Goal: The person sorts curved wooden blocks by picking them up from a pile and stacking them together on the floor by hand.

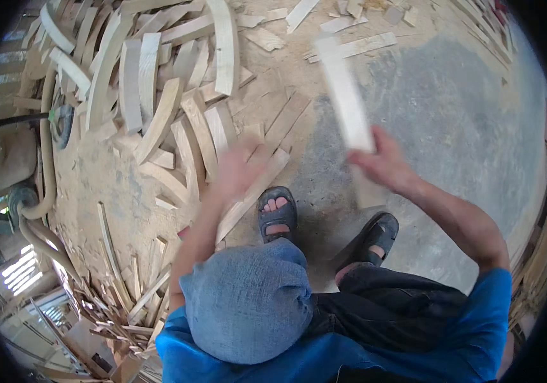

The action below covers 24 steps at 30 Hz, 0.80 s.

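My right hand (385, 161) grips the lower part of a long pale wooden piece (342, 83), its thumb across the near face. That piece is smeared by motion and points away from me, over the grey concrete. My left hand (241, 171) is also blurred, its fingers too smeared to read. It hovers over a wooden strip (260, 189) on the floor, and whether it touches anything cannot be made out. Just beyond it lie several curved wooden pieces (195, 135), some resting on one another.
A larger heap of curved wood (109, 67) spreads across the far left. Thin offcuts (120, 290) pile at the near left, beside hoses (47, 191). My sandalled feet (277, 214) stand close in front. Rounded denim cloth (244, 300) covers the near middle. Scraps (343, 24) lie at the far side.
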Available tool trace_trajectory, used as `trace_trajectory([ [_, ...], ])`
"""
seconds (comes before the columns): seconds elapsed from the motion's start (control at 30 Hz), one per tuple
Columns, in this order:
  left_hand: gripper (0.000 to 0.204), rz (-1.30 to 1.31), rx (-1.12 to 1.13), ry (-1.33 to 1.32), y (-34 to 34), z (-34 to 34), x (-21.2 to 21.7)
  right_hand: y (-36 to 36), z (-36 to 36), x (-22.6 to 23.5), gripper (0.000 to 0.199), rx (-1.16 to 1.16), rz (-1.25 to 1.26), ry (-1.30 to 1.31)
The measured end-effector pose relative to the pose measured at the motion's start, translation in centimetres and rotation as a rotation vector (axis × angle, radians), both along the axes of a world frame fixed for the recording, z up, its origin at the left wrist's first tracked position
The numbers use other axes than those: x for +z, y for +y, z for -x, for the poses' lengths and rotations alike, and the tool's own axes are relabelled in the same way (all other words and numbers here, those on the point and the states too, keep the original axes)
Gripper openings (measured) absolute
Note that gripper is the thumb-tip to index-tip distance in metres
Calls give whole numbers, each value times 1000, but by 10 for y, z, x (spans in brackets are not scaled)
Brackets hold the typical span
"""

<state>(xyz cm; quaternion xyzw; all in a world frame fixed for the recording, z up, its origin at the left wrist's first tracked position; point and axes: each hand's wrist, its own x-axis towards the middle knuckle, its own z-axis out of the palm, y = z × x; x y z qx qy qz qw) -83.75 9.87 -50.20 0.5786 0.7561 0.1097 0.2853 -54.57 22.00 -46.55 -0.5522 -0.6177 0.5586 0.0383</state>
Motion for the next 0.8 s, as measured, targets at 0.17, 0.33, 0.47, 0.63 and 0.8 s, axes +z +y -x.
trace_trajectory([
  [0.17, 50, -149, 312, 1054, -40, 216, -42, 3, -133, -51, 55, -276, -344, -63],
  [0.33, 61, 453, 231, 861, -16, 233, -52, -1, -201, -90, 60, -454, -387, -301],
  [0.47, 57, -76, 356, 183, -29, 187, -15, -6, -217, -64, 50, -379, 130, -291],
  [0.63, 39, -49, 304, -448, -18, 80, 41, -37, -182, -27, 33, -289, 320, -220],
  [0.8, 51, -524, -278, -167, 45, -74, 46, -57, -115, -34, 26, -226, 7, 273],
])
